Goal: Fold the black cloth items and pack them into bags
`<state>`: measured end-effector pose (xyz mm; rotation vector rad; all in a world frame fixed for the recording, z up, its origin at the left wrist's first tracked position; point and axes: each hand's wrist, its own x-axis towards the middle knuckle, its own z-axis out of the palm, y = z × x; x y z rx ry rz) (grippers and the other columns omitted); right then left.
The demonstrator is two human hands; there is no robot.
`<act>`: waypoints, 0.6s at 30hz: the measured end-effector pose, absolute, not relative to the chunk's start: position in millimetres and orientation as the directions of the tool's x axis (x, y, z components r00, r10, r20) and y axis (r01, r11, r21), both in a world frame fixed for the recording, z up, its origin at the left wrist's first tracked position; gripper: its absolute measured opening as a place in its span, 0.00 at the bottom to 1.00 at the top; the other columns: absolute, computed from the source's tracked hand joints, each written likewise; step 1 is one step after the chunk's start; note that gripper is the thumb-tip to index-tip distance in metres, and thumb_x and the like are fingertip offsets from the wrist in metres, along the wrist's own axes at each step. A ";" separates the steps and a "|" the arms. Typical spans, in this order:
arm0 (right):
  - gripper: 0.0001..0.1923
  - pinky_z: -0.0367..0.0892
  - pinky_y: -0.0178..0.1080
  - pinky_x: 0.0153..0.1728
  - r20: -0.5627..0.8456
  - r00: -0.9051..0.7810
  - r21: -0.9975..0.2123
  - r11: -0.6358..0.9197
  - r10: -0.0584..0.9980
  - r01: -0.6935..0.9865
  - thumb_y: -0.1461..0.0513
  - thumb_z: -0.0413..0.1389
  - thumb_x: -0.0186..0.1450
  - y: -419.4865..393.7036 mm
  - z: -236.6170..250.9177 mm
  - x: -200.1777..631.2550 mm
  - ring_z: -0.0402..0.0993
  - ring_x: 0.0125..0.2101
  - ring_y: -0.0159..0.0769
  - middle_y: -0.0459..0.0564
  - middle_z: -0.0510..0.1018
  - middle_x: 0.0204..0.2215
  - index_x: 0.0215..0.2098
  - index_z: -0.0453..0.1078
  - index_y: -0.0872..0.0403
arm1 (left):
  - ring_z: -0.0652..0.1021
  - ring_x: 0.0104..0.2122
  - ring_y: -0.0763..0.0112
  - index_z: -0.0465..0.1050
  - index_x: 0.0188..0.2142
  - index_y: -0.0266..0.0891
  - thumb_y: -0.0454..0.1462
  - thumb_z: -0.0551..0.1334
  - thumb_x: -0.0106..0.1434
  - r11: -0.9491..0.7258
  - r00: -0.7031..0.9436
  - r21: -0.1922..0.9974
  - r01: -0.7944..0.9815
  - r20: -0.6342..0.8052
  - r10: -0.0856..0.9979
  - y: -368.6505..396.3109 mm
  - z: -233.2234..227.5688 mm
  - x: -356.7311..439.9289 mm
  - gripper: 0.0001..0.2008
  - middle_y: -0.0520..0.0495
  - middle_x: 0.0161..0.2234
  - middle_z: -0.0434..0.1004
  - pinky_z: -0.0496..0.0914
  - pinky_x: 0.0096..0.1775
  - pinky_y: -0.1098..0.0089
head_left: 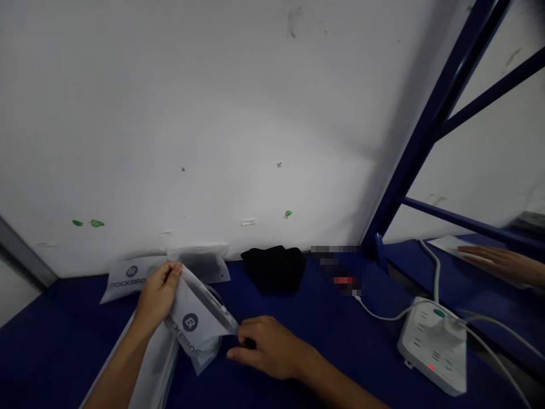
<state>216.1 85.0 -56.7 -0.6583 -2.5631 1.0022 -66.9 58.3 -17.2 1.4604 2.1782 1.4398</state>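
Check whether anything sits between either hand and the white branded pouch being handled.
Nothing visible does. The left hand already grips the white pouch at its upper corner, and the right hand pinches its right end. The black cloth and power strip lie well aside.

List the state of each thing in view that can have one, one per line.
left hand: fingers shut on the top edge of the white pouch
right hand: fingers pinching the pouch's right corner
white pouch: held up off the blue table, tilted
second white pouch: lying flat by the wall
black cloth: bunched on the table
power strip: red light on, one plug in
co-worker's hand: flat on a sheet
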 end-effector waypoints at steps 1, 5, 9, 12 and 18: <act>0.20 0.54 0.32 0.27 0.113 -0.835 -0.718 0.626 0.538 0.306 0.49 0.59 0.65 85.0 -58.6 214.8 0.64 0.26 0.28 0.43 0.71 0.27 0.26 0.67 0.55 | 0.71 0.26 0.66 0.71 0.30 0.40 0.54 0.55 0.62 0.054 -0.515 0.785 0.617 0.351 0.782 58.9 -19.4 -66.9 0.20 0.54 0.23 0.69 0.63 0.29 0.70; 0.22 0.56 0.32 0.26 0.124 -0.769 -0.826 0.494 0.627 0.270 0.50 0.59 0.66 92.2 -69.6 209.9 0.63 0.26 0.28 0.43 0.69 0.26 0.23 0.61 0.55 | 0.69 0.27 0.68 0.69 0.31 0.41 0.53 0.54 0.64 0.011 -0.515 0.821 0.571 0.347 0.784 60.0 -22.6 -60.4 0.19 0.55 0.23 0.66 0.61 0.29 0.71; 0.20 0.60 0.31 0.20 0.054 -0.593 -0.977 0.164 0.804 0.134 0.47 0.56 0.66 109.0 -78.5 209.9 0.65 0.24 0.31 0.43 0.68 0.25 0.28 0.57 0.52 | 0.67 0.25 0.69 0.67 0.31 0.40 0.55 0.54 0.63 -0.048 -0.471 0.846 0.530 0.341 0.814 60.5 -21.3 -50.3 0.21 0.55 0.23 0.64 0.61 0.28 0.71; 0.18 0.64 0.32 0.23 0.183 -0.521 -0.972 0.234 0.834 0.033 0.48 0.57 0.66 116.9 -74.6 215.7 0.66 0.28 0.31 0.43 0.68 0.30 0.33 0.59 0.51 | 0.69 0.27 0.69 0.68 0.31 0.40 0.55 0.54 0.64 -0.087 -0.421 0.845 0.528 0.350 0.837 60.3 -22.4 -36.1 0.21 0.55 0.24 0.65 0.63 0.30 0.71; 0.12 0.61 0.34 0.34 0.338 -0.653 -0.777 0.593 0.677 0.213 0.57 0.47 0.74 100.8 -57.7 219.6 0.69 0.32 0.31 0.44 0.73 0.31 0.36 0.67 0.52 | 0.72 0.31 0.66 0.69 0.34 0.41 0.50 0.51 0.68 -0.055 -0.441 0.793 0.607 0.393 0.807 60.6 -31.3 -13.5 0.17 0.54 0.27 0.69 0.65 0.35 0.69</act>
